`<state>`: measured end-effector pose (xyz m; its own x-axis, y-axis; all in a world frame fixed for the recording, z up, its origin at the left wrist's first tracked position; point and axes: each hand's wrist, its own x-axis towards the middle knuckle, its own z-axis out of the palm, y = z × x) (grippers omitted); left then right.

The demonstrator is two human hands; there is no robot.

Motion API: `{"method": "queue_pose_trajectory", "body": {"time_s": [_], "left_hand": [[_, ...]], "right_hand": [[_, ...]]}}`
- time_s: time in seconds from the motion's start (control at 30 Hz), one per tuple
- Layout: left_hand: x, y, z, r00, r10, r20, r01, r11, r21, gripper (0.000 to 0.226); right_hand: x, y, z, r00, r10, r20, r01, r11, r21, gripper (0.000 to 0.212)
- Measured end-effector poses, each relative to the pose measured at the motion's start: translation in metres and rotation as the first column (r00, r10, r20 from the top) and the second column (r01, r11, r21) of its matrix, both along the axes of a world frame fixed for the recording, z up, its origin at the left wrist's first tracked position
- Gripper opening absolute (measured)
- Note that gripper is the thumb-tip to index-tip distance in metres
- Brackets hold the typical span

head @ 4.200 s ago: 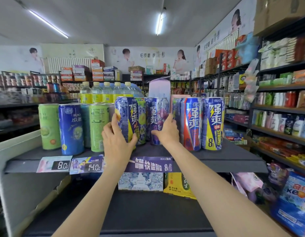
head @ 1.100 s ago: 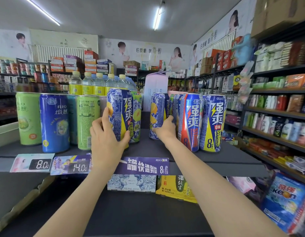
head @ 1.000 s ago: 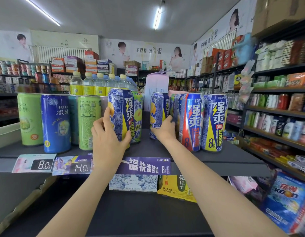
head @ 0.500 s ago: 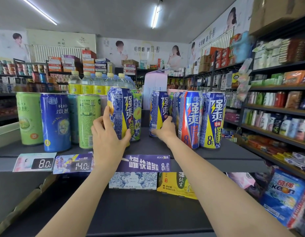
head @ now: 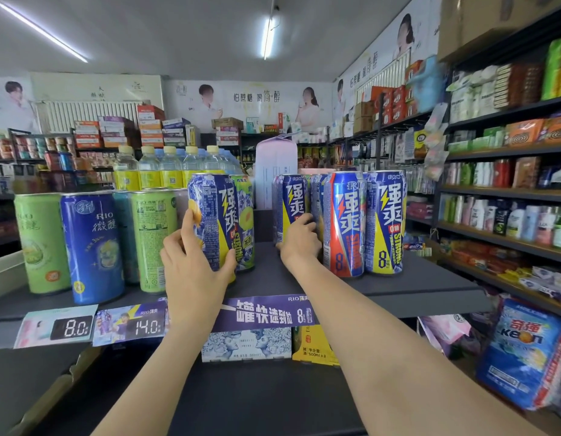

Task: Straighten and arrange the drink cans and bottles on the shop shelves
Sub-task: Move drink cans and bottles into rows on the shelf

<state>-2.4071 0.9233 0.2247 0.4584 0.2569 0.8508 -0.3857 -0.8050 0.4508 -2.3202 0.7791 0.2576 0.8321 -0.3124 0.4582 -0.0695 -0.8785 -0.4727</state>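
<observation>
Tall drink cans stand on a dark shelf (head: pixel 424 284). My left hand (head: pixel 191 262) grips a blue-and-yellow can (head: pixel 214 215) at its lower half, thumb on the right side. A green-patterned can (head: pixel 246 221) stands right behind it. My right hand (head: pixel 299 239) wraps round another blue-and-yellow can (head: pixel 290 206), set further back. To its right stand a blue-and-red can (head: pixel 345 221) and a blue-and-yellow can (head: pixel 384 221). At the left stand a green can (head: pixel 40 243), a dark blue can (head: pixel 92 247) and a lime-green can (head: pixel 151 240). Yellow-capped bottles (head: pixel 169 168) line up behind.
Price tags (head: pixel 71 327) and a purple strip (head: pixel 263 313) hang on the shelf's front edge. Boxed packs (head: pixel 246 344) sit on the lower shelf. A pale carton (head: pixel 274 171) stands behind the cans. Stocked shelves (head: pixel 505 190) run along the right aisle.
The two held cans have been pulled apart since four seconds ago, leaving a gap between them. In the last second the right-hand can has turned, showing its label; both hands stay on their cans.
</observation>
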Motion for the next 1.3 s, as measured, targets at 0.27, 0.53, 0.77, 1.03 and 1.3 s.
{"method": "queue_pose_trajectory", "body": {"time_s": [0.27,0.53,0.77,1.03,1.3], "left_hand": [[0.0,0.001,0.0,1.0,0.001,-0.007,-0.001,1.0,-0.004,0.082],[-0.001,0.0,0.0,1.0,0.012,0.0,-0.012,1.0,0.005,0.082],[-0.001,-0.001,0.0,1.0,0.023,0.008,-0.023,1.0,-0.005,0.084],[0.001,0.002,-0.001,1.0,0.012,0.023,-0.013,1.0,0.022,0.082],[-0.003,0.0,0.0,1.0,0.003,0.013,-0.003,1.0,0.005,0.081]], "right_hand": [[-0.003,-0.005,0.003,0.995,0.085,-0.047,-0.082,0.995,0.06,0.098],[-0.032,-0.003,0.011,0.887,0.44,0.14,-0.46,0.87,0.179,0.069],[-0.029,0.025,0.015,0.724,0.685,0.08,-0.643,0.628,0.439,0.067],[-0.027,0.003,0.011,0.811,0.577,0.094,-0.562,0.726,0.396,0.058],[-0.031,-0.012,0.001,0.846,0.515,0.138,-0.516,0.726,0.455,0.072]]}}
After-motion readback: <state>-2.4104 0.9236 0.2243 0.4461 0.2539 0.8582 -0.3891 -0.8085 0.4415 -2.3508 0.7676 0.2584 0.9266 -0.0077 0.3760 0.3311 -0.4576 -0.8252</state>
